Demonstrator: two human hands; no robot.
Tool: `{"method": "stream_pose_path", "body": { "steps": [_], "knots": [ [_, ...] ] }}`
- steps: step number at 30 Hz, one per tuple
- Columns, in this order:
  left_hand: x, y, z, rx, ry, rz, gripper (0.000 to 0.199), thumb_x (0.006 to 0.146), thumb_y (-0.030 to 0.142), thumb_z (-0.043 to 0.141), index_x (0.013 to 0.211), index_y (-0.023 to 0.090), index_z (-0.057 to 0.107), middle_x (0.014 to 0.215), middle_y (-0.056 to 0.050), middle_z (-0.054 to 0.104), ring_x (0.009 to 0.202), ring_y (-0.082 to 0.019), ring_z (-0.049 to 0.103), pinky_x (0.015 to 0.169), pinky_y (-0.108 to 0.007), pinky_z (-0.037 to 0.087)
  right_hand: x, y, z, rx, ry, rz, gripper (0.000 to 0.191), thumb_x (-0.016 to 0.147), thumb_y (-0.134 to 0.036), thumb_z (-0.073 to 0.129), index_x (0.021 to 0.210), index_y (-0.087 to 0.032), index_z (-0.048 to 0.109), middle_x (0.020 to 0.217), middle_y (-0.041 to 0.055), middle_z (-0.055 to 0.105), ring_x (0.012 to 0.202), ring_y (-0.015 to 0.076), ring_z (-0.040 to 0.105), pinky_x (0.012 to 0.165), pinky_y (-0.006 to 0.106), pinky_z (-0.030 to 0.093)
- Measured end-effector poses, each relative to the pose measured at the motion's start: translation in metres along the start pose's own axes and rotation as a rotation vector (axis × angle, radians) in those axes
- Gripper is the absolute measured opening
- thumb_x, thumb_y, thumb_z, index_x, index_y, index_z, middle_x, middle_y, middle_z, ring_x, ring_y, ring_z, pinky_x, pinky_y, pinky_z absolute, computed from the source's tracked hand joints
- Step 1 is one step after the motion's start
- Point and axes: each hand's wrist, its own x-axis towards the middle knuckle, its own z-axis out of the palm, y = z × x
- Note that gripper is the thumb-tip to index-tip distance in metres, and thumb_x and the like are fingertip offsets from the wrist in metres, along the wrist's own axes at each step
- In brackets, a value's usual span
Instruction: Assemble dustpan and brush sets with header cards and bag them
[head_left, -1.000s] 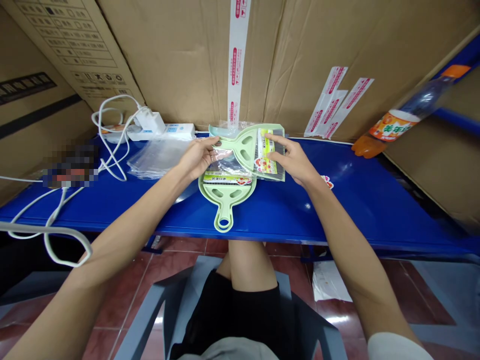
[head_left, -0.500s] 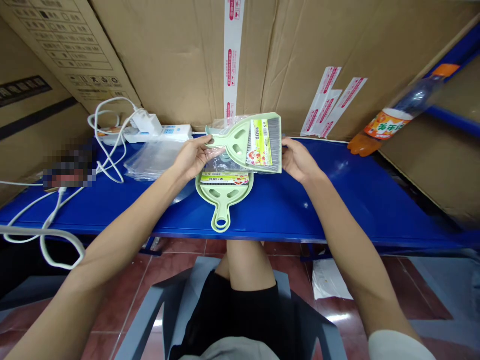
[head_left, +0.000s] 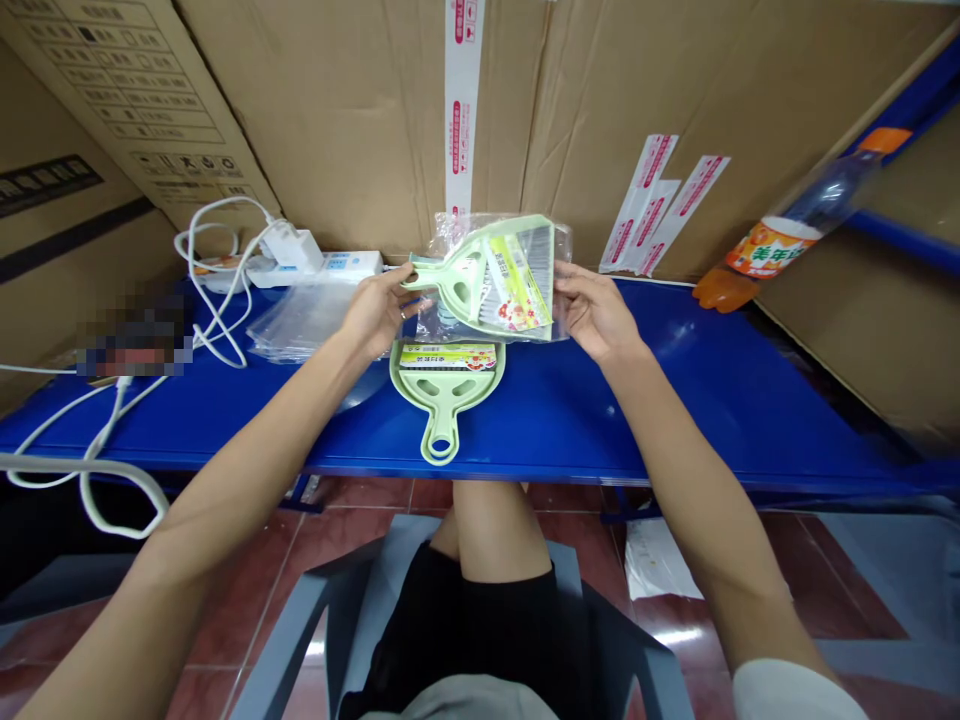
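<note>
Holding a bagged dustpan set across 2 hands, head view. The left hand (head_left: pixel 375 312) has its grip pinching the handle end of a green dustpan (head_left: pixel 455 290), thumb above and fingers below; this narrow end presumably gives the surest hold. The right hand (head_left: pixel 600 308) has its grip pinching clear film near the broad mouth, thumb and fingers closed on the edge of the plastic bag (head_left: pixel 561 240). The 2 holds, at opposite ends, probably keep the piece level and the film taut. The dustpan lies sideways at the back of the tabletop (head_left: pixel 562 420), handle to the left and mouth to the right, with its grey-bristled brush (head_left: pixel 536 260) and yellow label (head_left: pixel 517 285) facing up. It appears to sit inside the bag, though glare hides part of the film; whether its underside touches anything cannot be told.

Just in front, a 2nd green dustpan (head_left: pixel 442 405) rests with its handle toward the person, perhaps so placed for an easy reach; its far end is hidden under the held piece. A pile of clear bags (head_left: pixel 300 320) lies flat beside the left hand, likely for convenience. The orange-capped bottle (head_left: pixel 772 245) leans at the far right, well apart from the work.
</note>
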Motion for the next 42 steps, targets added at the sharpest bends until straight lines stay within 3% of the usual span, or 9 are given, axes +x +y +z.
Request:
{"method": "stream_pose_path", "body": {
  "steps": [4,8,12,15,18,25,31,37,42],
  "knots": [
    [0.002,0.004,-0.001,-0.021,0.034,-0.014,0.009,0.099,0.024,0.074,0.093,0.018,0.071,0.095,-0.006,0.080,0.083,-0.017,0.079,0.076,-0.023,0.063,0.002,0.000,-0.003,0.001,0.092,-0.045,0.038,0.072,-0.042,0.079,0.106,-0.026,0.080,0.109,0.0074,0.087,0.113,0.0329,0.083,0.099,0.051,0.070],
    [0.003,0.006,-0.001,-0.060,0.075,-0.032,0.013,0.099,0.019,0.074,0.088,0.019,0.067,0.092,-0.006,0.078,0.080,-0.015,0.078,0.078,-0.021,0.066,0.000,0.000,-0.001,-0.025,0.121,-0.021,0.044,0.072,-0.042,0.079,0.112,-0.025,0.074,0.108,0.0081,0.086,0.104,0.0299,0.084,0.095,0.047,0.071],
    [0.002,0.005,0.001,-0.106,0.106,-0.011,0.011,0.101,0.014,0.069,0.091,0.018,0.069,0.092,-0.007,0.078,0.080,-0.015,0.078,0.078,-0.019,0.068,-0.006,-0.006,0.004,-0.113,0.122,-0.103,0.054,0.078,-0.042,0.082,0.130,-0.036,0.066,0.128,0.0032,0.082,0.101,0.0254,0.082,0.086,0.044,0.070],
    [0.001,0.004,0.002,-0.096,0.116,-0.011,0.014,0.103,0.015,0.067,0.089,0.019,0.069,0.091,-0.006,0.078,0.081,-0.014,0.078,0.078,-0.018,0.068,-0.010,-0.008,0.007,-0.180,0.058,-0.137,0.042,0.081,-0.045,0.085,0.119,-0.034,0.072,0.135,0.0031,0.077,0.102,0.0240,0.078,0.080,0.039,0.069],
    [0.000,0.003,0.002,-0.086,0.094,0.003,0.010,0.100,0.016,0.072,0.091,0.019,0.070,0.090,-0.005,0.077,0.080,-0.014,0.078,0.080,-0.019,0.069,-0.011,-0.006,0.009,-0.209,-0.021,-0.117,0.034,0.078,-0.048,0.090,0.103,-0.027,0.079,0.125,0.0046,0.079,0.103,0.0246,0.075,0.075,0.036,0.066],
    [-0.002,0.003,0.002,-0.087,0.046,0.026,0.006,0.099,0.017,0.073,0.094,0.018,0.073,0.085,-0.003,0.075,0.077,-0.013,0.077,0.079,-0.019,0.069,-0.010,-0.001,0.009,-0.229,-0.054,-0.121,0.058,0.073,-0.052,0.095,0.124,-0.034,0.073,0.133,0.0041,0.074,0.107,0.0273,0.073,0.071,0.037,0.064],
    [-0.004,0.004,0.004,-0.048,0.041,0.034,0.013,0.104,0.017,0.065,0.094,0.017,0.074,0.086,-0.003,0.076,0.077,-0.012,0.077,0.075,-0.015,0.067,-0.011,-0.002,0.012,-0.229,-0.109,-0.094,0.046,0.074,-0.046,0.092,0.112,-0.029,0.073,0.133,0.0043,0.071,0.100,0.0241,0.071,0.066,0.033,0.062],
    [-0.004,0.003,0.004,-0.074,0.030,0.054,0.007,0.096,0.020,0.080,0.094,0.017,0.074,0.085,-0.002,0.074,0.076,-0.013,0.078,0.076,-0.019,0.069,-0.006,0.006,0.010,-0.210,-0.010,-0.080,0.058,0.075,-0.047,0.093,0.127,-0.034,0.069,0.129,0.0054,0.072,0.105,0.0269,0.072,0.069,0.037,0.066],
    [-0.007,0.002,0.005,-0.014,-0.050,0.112,0.009,0.100,0.019,0.074,0.097,0.013,0.080,0.081,-0.002,0.073,0.068,-0.013,0.075,0.067,-0.020,0.067,-0.004,0.012,0.009,-0.213,0.008,-0.115,0.050,0.076,-0.051,0.095,0.120,-0.033,0.077,0.129,0.0052,0.074,0.104,0.0254,0.071,0.064,0.034,0.063]
  ]
}}
